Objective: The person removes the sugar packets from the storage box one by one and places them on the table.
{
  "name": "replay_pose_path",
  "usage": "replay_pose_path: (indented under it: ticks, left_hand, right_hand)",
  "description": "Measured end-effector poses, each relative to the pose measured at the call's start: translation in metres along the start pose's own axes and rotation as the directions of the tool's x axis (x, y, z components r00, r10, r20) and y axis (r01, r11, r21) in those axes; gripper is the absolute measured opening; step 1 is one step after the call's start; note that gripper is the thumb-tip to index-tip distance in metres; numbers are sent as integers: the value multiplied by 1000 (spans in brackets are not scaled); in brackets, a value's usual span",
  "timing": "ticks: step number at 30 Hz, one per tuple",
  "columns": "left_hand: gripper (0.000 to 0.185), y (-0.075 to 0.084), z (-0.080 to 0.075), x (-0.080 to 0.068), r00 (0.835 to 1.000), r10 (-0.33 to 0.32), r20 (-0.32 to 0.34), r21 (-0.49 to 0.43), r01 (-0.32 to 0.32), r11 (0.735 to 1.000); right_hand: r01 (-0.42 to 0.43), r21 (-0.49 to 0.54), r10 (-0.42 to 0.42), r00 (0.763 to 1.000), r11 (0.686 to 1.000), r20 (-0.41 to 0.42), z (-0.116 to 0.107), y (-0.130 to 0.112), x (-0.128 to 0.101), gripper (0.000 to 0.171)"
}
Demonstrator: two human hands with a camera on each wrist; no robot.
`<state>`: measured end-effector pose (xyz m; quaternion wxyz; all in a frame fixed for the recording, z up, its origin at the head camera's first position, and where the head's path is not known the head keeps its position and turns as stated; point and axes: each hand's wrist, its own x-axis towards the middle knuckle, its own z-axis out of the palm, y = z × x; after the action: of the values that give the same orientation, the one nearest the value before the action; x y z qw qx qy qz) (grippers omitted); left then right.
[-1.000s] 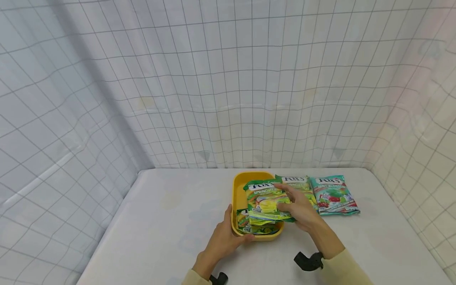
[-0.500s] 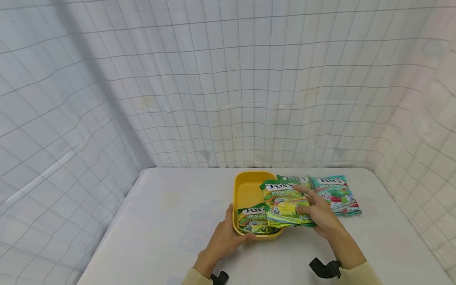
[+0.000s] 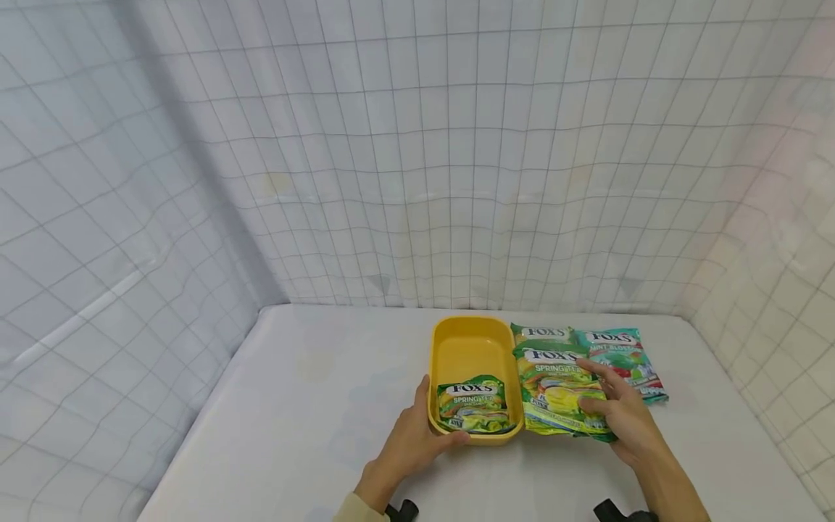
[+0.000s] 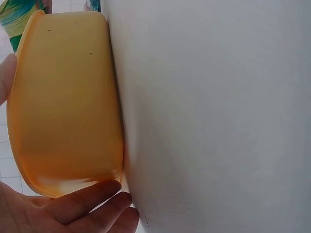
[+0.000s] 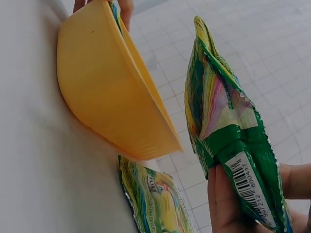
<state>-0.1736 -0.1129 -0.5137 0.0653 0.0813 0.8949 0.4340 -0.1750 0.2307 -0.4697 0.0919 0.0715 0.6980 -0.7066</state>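
My right hand [image 3: 629, 420] pinches a green Fox's Spring Tea candy bag [image 3: 554, 395] by its right side, thumb on the front. In the right wrist view, the back of this candy bag [image 5: 223, 121] shows a barcode, and it is raised above the table. My left hand [image 3: 407, 438] grips the near left corner of a yellow plastic tub [image 3: 459, 351], thumb at the front rim and fingers along its side [image 4: 73, 107]. A similar Spring Tea bag [image 3: 474, 406] lies in the near end of the tub.
Behind the held bag, another Spring Tea bag [image 3: 541, 333] lies on the white table [image 3: 313, 406], partly covered in the head view. A teal Fox's Mint Blossom bag [image 3: 616, 353] lies right of it. White gridded sheets [image 3: 417, 159] enclose the back and sides.
My right hand has carried the held candy bag from over the tub to the right of it, uncovering the bag inside. The left hand has stayed on the tub.
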Motion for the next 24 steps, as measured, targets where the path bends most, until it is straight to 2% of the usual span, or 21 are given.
replay_pose_path:
  ticks: [7, 10, 17, 24]
  left_hand:
    - [129, 1, 0, 1, 1000, -6, 11, 2, 6, 1000]
    - [129, 1, -1, 1, 1000, -7, 9, -3, 7, 1000]
    - [129, -1, -3, 1, 1000, -1, 2, -2, 1, 1000]
    - [130, 2, 0, 0, 1000, -18, 5, -3, 18, 1000]
  right_hand:
    - [21, -50, -23, 999, 999, -29, -8, 6, -5, 70]
    - [3, -58, -5, 999, 998, -49, -9, 9, -5, 70]
    - [-57, -167, 42, 995, 984, -88, -14, 20, -5, 75]
    - [-121, -121, 109, 989, 985, -102, -15, 32, -5, 75]
